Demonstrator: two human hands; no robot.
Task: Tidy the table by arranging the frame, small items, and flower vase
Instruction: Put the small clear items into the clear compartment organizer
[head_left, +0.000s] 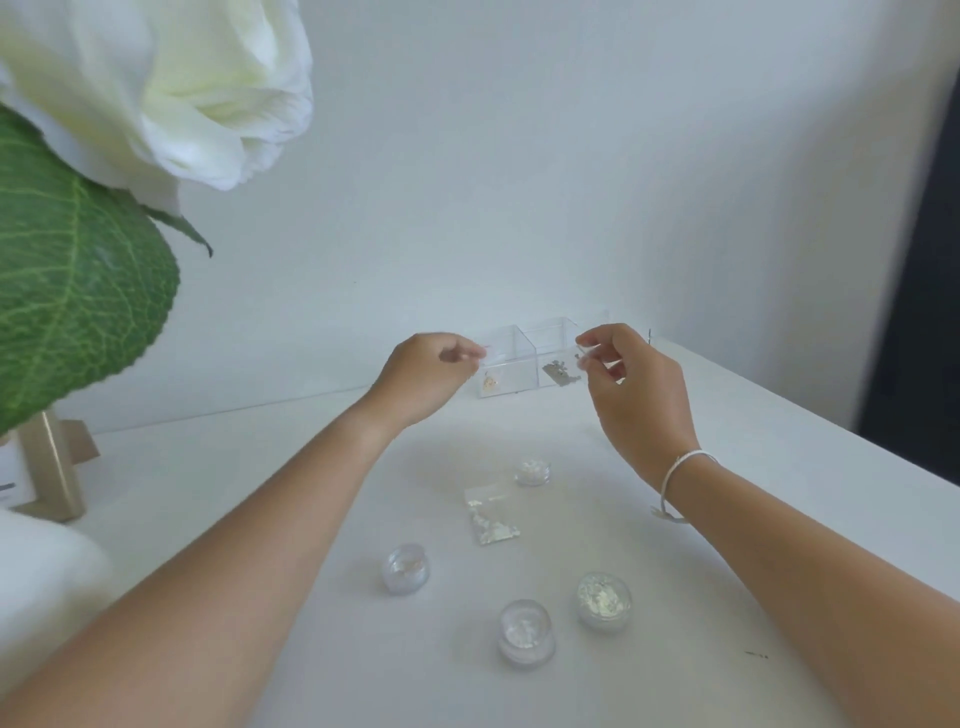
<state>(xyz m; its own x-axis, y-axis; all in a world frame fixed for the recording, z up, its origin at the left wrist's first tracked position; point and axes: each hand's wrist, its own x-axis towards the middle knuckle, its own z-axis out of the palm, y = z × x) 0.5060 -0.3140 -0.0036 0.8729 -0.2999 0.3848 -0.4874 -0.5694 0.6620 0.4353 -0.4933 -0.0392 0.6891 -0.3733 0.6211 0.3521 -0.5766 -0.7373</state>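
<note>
Clear plastic makes up most of what lies before you: a two-compartment box with hard, square walls stands at twelve o'clock on the smooth white tabletop, close to the wall. Your left hand is closed in a pinch on something thin and see-through at the box's left compartment; your right hand pinches a similar clear sliver at its right compartment. What exactly each sliver is, you cannot tell from the blur. A small pale trinket sits in the left cell, a flat grey metal piece in the right.

Nearer you, four small round jars with glittery contents are spread apart: one just beyond a flat crinkled bag of shiny flakes, one at seven o'clock of the bag, and two side by side at five o'clock.

At nine o'clock a gold-coloured frame stands upright. Above it, a soft white fabric rose and a veined, saw-edged green leaf fill the upper left corner. A thin white bracelet circles your right wrist.
</note>
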